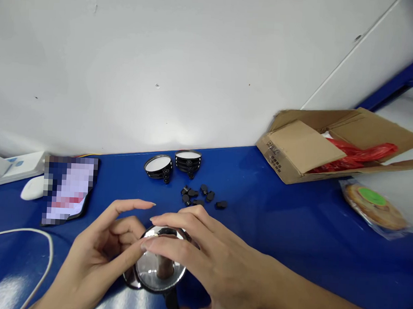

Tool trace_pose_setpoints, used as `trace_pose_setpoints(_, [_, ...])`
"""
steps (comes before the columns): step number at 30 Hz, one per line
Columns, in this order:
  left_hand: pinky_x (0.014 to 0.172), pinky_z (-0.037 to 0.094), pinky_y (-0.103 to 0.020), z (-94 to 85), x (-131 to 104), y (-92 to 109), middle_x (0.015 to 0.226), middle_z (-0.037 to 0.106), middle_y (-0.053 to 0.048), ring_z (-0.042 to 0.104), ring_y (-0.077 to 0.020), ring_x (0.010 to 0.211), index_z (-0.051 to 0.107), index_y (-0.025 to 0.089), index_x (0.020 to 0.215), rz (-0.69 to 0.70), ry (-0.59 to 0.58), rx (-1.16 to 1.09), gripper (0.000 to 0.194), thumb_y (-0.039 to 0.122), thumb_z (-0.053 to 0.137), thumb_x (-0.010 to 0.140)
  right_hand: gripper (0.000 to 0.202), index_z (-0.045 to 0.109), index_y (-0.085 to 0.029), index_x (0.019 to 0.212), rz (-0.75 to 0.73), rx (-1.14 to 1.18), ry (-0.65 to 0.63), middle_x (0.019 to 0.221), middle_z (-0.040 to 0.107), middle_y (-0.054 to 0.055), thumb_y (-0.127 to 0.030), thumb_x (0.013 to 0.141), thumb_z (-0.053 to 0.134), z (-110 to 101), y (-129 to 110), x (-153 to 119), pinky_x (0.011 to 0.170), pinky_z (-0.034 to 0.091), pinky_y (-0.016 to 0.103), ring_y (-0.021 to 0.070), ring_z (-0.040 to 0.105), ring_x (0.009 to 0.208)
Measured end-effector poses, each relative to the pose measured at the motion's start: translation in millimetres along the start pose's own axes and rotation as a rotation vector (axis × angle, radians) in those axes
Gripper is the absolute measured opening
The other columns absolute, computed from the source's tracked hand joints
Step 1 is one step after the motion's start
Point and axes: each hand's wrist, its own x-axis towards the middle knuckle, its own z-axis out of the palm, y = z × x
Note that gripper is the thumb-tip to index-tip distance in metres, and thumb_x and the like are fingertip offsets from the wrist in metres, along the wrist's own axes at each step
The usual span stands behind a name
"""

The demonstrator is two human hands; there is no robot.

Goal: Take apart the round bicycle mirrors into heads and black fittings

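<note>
A round, shiny chrome piece with a black stem at its lower edge is between my two hands near the bottom centre. My right hand wraps over its top and right side, fingers closed on it. At its left edge, my left hand touches the rim with the thumb, the index finger stretched out and the other fingers curled. Another dark, shiny rounded part shows beneath, partly hidden. Several small black pieces lie beyond the hands. Behind them sit two round black-rimmed pieces with white faces.
An open cardboard box with a red plastic bag stands at the right, a wrapped round item before it. On the left are a partly blurred phone, a white mouse-like object and a white cable.
</note>
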Motion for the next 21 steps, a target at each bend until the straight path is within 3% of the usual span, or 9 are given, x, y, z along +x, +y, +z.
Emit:
trace_pose_setpoints(5, [0.058,0.068,-0.025,9.3,-8,10,0.088,0.080,0.001,0.077,-0.0189,0.066,0.068,0.034,0.151,-0.101,0.033,-0.072,0.050,0.059,0.083,0.111,0.086,0.047,-0.022,0.168,0.096,0.076,0.024,0.161,0.058,0.019,-0.030,0.090,0.083,-20,2,3,0.130,0.048,0.052,0.0351,0.057,0.155])
trace_pose_setpoints(8, [0.054,0.066,-0.023,9.1,-8,11,0.092,0.083,-0.001,0.079,-0.0202,0.069,0.067,0.035,0.151,-0.047,0.072,-0.023,0.047,0.059,0.081,0.113,0.107,0.042,-0.033,0.172,0.272,0.139,0.029,0.157,0.054,0.014,-0.026,0.078,0.094,-45,7,3,0.127,0.052,0.056,0.0381,0.052,0.155])
trace_pose_setpoints(10, [0.053,0.065,-0.019,6.8,-5,11,0.092,0.084,-0.001,0.077,-0.0174,0.066,0.069,0.035,0.147,0.002,0.082,0.027,0.041,0.056,0.081,0.114,0.113,0.043,-0.038,0.174,0.425,0.191,-0.046,0.156,0.049,0.012,-0.025,0.075,0.098,-63,10,1,0.119,0.059,0.052,0.0366,0.054,0.149])
trace_pose_setpoints(13, [0.056,0.065,-0.017,3.9,-1,9,0.090,0.083,0.001,0.075,-0.0150,0.063,0.070,0.036,0.144,0.028,0.099,0.071,0.036,0.055,0.079,0.115,0.110,0.050,-0.041,0.170,0.657,0.250,-0.249,0.153,0.050,0.008,-0.026,0.074,0.102,-87,14,-2,0.106,0.065,0.047,0.0301,0.063,0.128])
trace_pose_setpoints(16, [0.058,0.067,-0.019,3.6,0,9,0.089,0.082,0.001,0.075,-0.0158,0.065,0.069,0.036,0.145,0.032,0.100,0.083,0.036,0.055,0.077,0.116,0.099,0.061,-0.037,0.160,0.773,0.280,-0.392,0.147,0.053,0.006,-0.028,0.071,0.105,-101,12,-2,0.109,0.063,0.047,0.0306,0.062,0.129])
trace_pose_setpoints(21, [0.057,0.067,-0.021,4.1,-2,6,0.089,0.081,0.001,0.075,-0.0172,0.067,0.069,0.036,0.145,0.012,0.086,0.067,0.036,0.055,0.077,0.116,0.082,0.071,-0.031,0.138,0.865,0.254,-0.518,0.135,0.056,0.004,-0.027,0.065,0.107,-107,5,2,0.116,0.057,0.049,0.0332,0.059,0.132])
